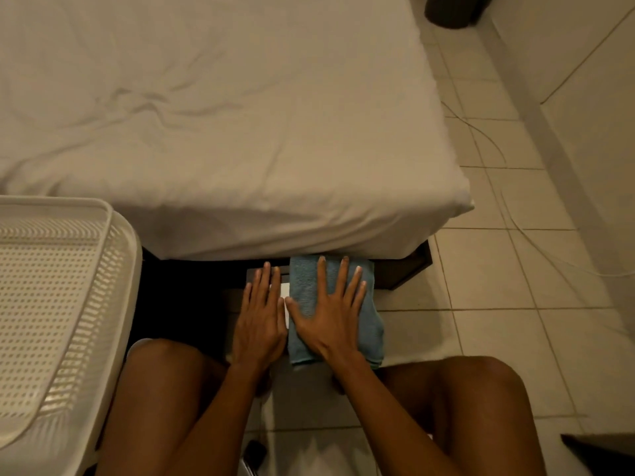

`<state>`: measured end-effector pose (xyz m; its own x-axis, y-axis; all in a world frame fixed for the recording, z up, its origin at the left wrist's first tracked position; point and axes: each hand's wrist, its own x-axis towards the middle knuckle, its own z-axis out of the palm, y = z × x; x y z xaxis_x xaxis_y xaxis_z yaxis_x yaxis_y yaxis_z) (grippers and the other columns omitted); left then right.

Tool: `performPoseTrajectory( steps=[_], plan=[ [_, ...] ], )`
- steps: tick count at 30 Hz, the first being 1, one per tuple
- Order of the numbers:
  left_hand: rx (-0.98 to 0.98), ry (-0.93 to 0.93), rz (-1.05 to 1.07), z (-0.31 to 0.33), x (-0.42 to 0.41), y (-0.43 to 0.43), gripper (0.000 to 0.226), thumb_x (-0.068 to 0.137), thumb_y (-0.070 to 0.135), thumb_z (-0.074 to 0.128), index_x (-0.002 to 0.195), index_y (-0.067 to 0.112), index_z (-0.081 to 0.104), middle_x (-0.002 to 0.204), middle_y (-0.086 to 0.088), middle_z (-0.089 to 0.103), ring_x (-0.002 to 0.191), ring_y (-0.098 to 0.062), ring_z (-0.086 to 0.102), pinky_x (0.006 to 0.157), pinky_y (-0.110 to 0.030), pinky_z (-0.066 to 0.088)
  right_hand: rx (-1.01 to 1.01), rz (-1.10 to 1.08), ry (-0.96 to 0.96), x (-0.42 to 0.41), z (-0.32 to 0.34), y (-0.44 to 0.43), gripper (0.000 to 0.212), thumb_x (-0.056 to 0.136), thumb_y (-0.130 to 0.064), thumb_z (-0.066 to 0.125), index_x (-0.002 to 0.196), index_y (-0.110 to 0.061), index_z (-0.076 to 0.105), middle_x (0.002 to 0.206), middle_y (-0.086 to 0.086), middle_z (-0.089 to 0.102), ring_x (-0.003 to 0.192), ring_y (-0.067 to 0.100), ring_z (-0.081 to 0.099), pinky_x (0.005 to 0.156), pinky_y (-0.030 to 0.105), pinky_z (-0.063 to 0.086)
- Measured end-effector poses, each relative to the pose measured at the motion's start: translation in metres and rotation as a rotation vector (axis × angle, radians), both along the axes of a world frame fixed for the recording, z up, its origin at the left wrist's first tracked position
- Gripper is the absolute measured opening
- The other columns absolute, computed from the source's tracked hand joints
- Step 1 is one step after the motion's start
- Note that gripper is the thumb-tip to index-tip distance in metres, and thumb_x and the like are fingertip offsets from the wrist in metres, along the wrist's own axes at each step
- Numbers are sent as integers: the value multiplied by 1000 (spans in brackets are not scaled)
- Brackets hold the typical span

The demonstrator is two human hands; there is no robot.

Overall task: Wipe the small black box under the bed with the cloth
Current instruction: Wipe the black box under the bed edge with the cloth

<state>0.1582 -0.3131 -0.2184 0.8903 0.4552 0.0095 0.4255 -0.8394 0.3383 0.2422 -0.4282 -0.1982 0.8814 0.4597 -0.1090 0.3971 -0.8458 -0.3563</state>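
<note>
A folded blue cloth (369, 321) lies flat on top of the small black box (232, 304), which pokes out from under the bed's front edge. My right hand (330, 310) presses palm-down on the cloth with its fingers spread. My left hand (259, 317) rests flat on the box just left of the cloth, fingers together, partly covering a white label (285, 292). Most of the box's top is hidden by both hands and the cloth.
The bed (240, 132) with a white sheet fills the upper view. A white perforated plastic basket (51, 304) stands at the left. My bare knees sit at the bottom. Tiled floor with a thin cable (498, 156) runs along the right, beside the wall.
</note>
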Motion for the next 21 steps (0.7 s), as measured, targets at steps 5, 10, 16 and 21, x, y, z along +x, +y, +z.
performPoseTrajectory(
  steps=[5,10,16,21],
  plan=[
    [-28,-3,-5,0,6,-2,61,102,35,18,157,11,5,165,-6,0,153,-16,-7,123,-27,-8,14,4,-14,2,-5,-5,85,92,-73,28,159,-32,-5,166,12,-15,152,35,-19,123,57,-1],
    [-34,4,-14,-1,7,-2,61,102,35,14,156,12,0,165,-4,-6,152,-12,-11,123,-29,-7,24,22,-11,3,-7,-10,79,95,-69,26,159,-34,-5,167,8,-14,153,31,-18,124,55,-1],
    [3,-2,-17,-1,11,0,62,101,35,17,157,12,1,166,-7,-2,153,-16,-7,123,-32,-4,25,62,-23,-2,-9,-24,75,98,-64,26,159,-31,-2,167,7,-13,153,28,-15,124,52,-1],
    [-29,-5,-39,-1,10,-6,63,101,35,19,156,10,2,165,-7,-4,153,-15,-8,123,-34,1,9,49,-36,2,-12,-20,74,98,-64,22,160,-30,-1,167,8,-12,154,30,-13,124,52,-1]
  ],
)
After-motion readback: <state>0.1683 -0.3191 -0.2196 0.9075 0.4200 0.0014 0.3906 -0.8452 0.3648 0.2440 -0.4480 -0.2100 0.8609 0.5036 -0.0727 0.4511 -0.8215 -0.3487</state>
